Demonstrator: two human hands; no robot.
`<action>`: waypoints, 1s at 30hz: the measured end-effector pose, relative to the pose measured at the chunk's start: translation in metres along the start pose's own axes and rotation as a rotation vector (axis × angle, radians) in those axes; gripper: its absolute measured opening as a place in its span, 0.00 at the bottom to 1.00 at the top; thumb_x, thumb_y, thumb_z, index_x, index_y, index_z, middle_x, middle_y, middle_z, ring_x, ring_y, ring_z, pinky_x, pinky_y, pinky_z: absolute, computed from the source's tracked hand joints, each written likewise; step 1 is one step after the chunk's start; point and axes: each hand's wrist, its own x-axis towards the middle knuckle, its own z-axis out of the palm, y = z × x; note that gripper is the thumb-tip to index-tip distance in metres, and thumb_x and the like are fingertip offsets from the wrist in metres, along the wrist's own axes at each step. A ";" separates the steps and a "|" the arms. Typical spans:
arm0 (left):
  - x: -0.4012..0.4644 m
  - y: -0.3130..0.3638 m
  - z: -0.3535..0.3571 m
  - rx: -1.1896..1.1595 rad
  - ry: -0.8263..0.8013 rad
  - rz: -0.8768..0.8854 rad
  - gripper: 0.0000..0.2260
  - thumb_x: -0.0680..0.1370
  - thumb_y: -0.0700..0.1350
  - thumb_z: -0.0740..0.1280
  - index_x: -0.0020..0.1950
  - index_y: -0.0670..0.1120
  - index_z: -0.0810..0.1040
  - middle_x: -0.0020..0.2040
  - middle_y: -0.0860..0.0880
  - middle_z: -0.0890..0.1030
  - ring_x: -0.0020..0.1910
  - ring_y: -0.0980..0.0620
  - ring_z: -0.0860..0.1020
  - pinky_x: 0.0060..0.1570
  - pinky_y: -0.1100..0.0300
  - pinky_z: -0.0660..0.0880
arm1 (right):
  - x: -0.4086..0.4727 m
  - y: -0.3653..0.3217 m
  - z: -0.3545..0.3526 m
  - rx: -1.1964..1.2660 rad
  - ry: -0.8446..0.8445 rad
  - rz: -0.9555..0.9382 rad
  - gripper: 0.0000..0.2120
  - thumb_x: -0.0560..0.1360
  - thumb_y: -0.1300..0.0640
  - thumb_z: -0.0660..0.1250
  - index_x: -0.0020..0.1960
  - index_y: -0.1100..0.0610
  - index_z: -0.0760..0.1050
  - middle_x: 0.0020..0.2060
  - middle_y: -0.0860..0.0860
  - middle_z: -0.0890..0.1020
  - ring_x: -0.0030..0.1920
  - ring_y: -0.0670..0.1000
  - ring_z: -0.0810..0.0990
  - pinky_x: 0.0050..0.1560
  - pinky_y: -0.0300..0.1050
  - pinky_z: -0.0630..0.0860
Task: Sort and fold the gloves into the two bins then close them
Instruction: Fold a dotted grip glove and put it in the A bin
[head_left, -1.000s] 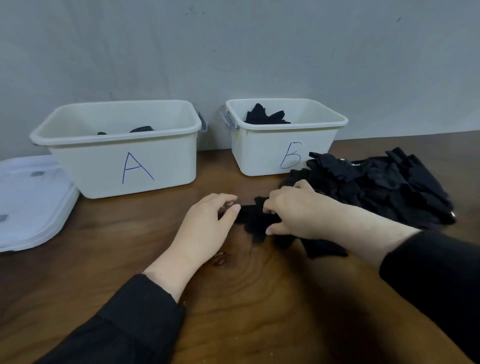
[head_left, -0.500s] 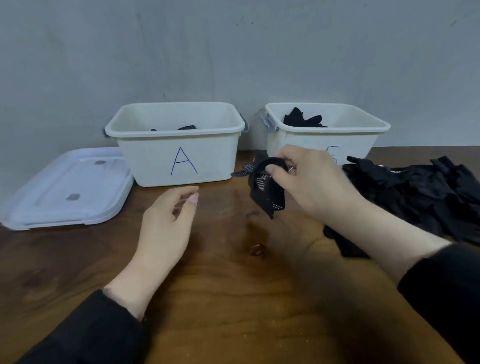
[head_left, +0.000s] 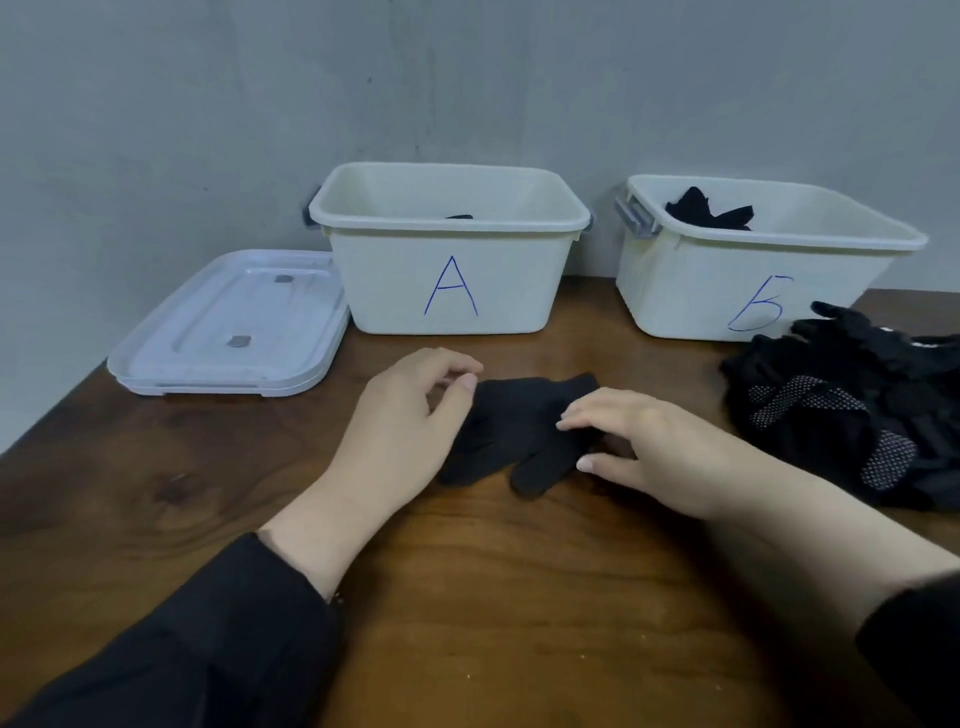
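A single black glove (head_left: 524, 431) lies flat on the wooden table (head_left: 493, 597) in front of bin A, its fingers pointing toward me. My left hand (head_left: 410, 421) is at the glove's left edge, thumb and forefinger pinching it there. My right hand (head_left: 654, 447) rests on the glove's right side with fingers straight. Bin A (head_left: 395, 280) is open, with a bit of dark glove (head_left: 460, 216) showing inside. Bin B (head_left: 670, 291) is open and holds black gloves (head_left: 709, 210).
Two clear lids (head_left: 228, 322) are stacked on the table left of bin A. A pile of black gloves (head_left: 857, 415), some with white dots, lies at the right in front of bin B. A grey wall stands right behind the bins.
My right hand carried the glove from the pile, lifted it, then laid it flat on the table. My left hand closed in on its left edge. The view shifted left.
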 end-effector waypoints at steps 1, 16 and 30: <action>-0.001 0.001 0.000 0.019 -0.045 0.044 0.07 0.81 0.48 0.65 0.54 0.54 0.82 0.50 0.62 0.81 0.52 0.64 0.77 0.52 0.70 0.72 | 0.003 0.001 0.003 -0.009 0.046 -0.010 0.15 0.80 0.50 0.69 0.66 0.45 0.77 0.62 0.36 0.74 0.64 0.41 0.72 0.68 0.41 0.68; -0.008 0.010 0.008 0.104 -0.228 0.150 0.16 0.76 0.62 0.66 0.59 0.56 0.81 0.48 0.60 0.80 0.52 0.61 0.76 0.55 0.55 0.74 | 0.019 -0.048 -0.031 0.177 0.164 0.083 0.07 0.79 0.53 0.66 0.47 0.42 0.80 0.36 0.40 0.81 0.39 0.39 0.77 0.37 0.34 0.72; -0.003 0.011 0.003 -0.445 -0.127 -0.138 0.10 0.83 0.42 0.62 0.43 0.44 0.77 0.37 0.55 0.78 0.39 0.58 0.74 0.44 0.64 0.70 | -0.001 -0.044 -0.063 0.438 0.187 0.136 0.03 0.76 0.56 0.73 0.43 0.53 0.81 0.34 0.45 0.84 0.37 0.40 0.81 0.44 0.35 0.74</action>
